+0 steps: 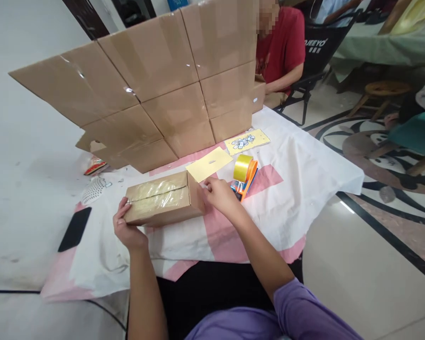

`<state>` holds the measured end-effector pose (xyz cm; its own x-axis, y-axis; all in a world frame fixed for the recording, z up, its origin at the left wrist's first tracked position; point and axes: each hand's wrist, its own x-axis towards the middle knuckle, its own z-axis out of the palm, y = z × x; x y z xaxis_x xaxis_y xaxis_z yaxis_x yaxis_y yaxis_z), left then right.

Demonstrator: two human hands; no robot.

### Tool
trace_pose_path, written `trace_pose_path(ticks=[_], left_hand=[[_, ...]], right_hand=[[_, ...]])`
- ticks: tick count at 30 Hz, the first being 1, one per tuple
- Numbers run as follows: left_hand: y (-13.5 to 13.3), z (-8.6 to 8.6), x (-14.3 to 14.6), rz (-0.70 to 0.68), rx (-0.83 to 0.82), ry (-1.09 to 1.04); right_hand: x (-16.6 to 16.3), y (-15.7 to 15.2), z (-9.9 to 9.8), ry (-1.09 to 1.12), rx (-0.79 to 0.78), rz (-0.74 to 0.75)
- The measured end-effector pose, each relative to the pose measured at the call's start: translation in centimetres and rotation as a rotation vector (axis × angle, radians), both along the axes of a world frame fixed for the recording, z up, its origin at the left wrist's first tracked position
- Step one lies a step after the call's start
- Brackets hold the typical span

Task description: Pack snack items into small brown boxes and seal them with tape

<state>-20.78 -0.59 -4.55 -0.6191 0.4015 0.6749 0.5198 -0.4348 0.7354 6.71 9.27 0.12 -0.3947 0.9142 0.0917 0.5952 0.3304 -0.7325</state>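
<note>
The person's left grip clasps the left end of a small cardboard carton (165,203); left grip (128,230) has its thumb on top. Right grip (218,193): fingers curled at the carton's right end, can't tell if touching. Carton is on or just over the table (297,163). Top flaps shut, packing tape (152,190) along that seam: done. Underside hidden, so remaining sealing can't be confirmed. Right of carton: orange tape dispenser (252,175). Beyond carton: plain yellow card (209,164), stacked cartons (166,99).
</note>
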Motion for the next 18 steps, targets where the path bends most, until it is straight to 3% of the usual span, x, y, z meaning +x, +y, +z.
trace_pose_path(ticks=[4,10,18], left_hand=[[0.4,0.3,0.6,0.078,-0.008,0.054],[0.2,0.5,0.6,0.088,-0.05,0.083],[0.4,0.5,1.0,0.094,-0.024,0.045]], right_hand=[[0.0,-0.3,-0.3,-0.048,-0.004,0.063],[-1.0,-0.6,-0.5,-0.111,0.009,0.022],[-1.8,-0.6,-1.4,0.125,-0.024,0.066]])
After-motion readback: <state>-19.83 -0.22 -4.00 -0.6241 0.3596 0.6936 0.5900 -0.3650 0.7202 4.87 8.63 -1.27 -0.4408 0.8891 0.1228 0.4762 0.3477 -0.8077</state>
